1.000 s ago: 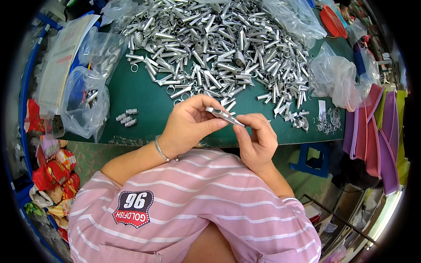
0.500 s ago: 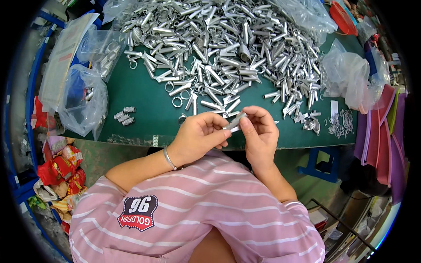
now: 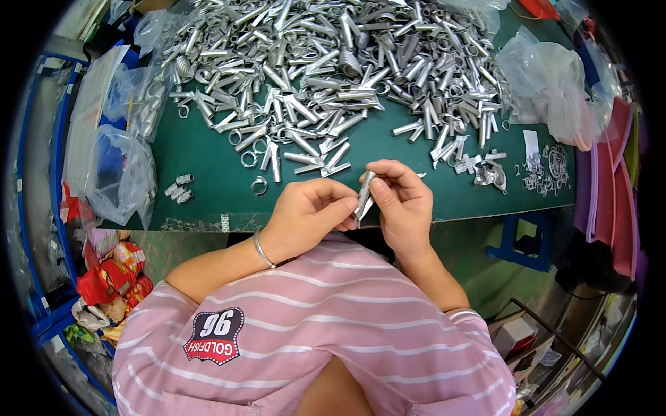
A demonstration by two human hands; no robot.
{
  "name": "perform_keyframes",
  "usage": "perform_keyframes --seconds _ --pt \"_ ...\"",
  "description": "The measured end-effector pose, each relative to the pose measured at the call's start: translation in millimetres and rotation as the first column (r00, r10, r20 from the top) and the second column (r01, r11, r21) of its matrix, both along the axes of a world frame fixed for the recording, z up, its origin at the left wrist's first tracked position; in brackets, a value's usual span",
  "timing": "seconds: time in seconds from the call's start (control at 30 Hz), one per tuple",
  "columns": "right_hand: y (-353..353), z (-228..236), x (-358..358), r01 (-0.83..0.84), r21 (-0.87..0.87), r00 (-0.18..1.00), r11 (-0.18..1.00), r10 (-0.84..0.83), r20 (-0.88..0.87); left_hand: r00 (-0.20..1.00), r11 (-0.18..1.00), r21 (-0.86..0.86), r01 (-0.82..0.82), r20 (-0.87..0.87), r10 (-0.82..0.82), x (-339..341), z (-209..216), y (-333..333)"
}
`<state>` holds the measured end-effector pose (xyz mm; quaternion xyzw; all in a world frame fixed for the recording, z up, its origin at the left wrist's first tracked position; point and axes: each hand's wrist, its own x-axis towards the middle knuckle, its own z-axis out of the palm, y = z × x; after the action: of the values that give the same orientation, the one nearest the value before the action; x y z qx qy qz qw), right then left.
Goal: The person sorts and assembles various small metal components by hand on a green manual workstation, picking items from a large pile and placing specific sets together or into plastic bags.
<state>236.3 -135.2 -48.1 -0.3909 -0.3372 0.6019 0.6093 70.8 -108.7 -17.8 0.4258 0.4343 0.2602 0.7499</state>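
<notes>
Between my two hands, just above the table's near edge, is a small silver metal tube with a flat flared tail (image 3: 365, 196). My right hand (image 3: 402, 204) pinches its upper part between thumb and fingers. At its lower end, the fingers and thumb of my left hand (image 3: 310, 211) are closed together; whether they grip the tail is partly hidden. A bracelet (image 3: 262, 249) circles my left wrist. Beyond my hands spreads a big heap of similar silver tubes and rings (image 3: 305, 83). One loose ring (image 3: 259, 185) lies near my left hand.
The green table (image 3: 208, 163) bears a few ribbed silver pieces (image 3: 180, 188) at left and small rings (image 3: 548, 170) at right. Clear plastic bags (image 3: 121, 173) lie at both sides. A blue stool (image 3: 520, 243) stands under the table's right part.
The tube between my hands has turned from slanting sideways to nearly upright. My right hand has shifted slightly left. The whole view has also shifted a little.
</notes>
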Motion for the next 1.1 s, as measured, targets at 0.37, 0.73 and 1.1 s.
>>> perform_keyframes --seconds 0.37,0.73,1.1 --pt "-9 -4 33 0.072 0.110 0.997 0.991 -0.075 0.019 0.995 0.995 -0.033 0.089 0.038 -0.088 34 2 2" --pt "-15 -13 64 0.101 0.133 0.994 0.986 -0.105 0.021 0.978 0.979 -0.002 0.206 -0.021 -0.206 71 3 6" --pt "-12 -18 76 0.084 0.049 0.978 0.995 -0.073 -0.196 0.987 0.987 -0.016 0.158 0.046 -0.157 93 -3 12"
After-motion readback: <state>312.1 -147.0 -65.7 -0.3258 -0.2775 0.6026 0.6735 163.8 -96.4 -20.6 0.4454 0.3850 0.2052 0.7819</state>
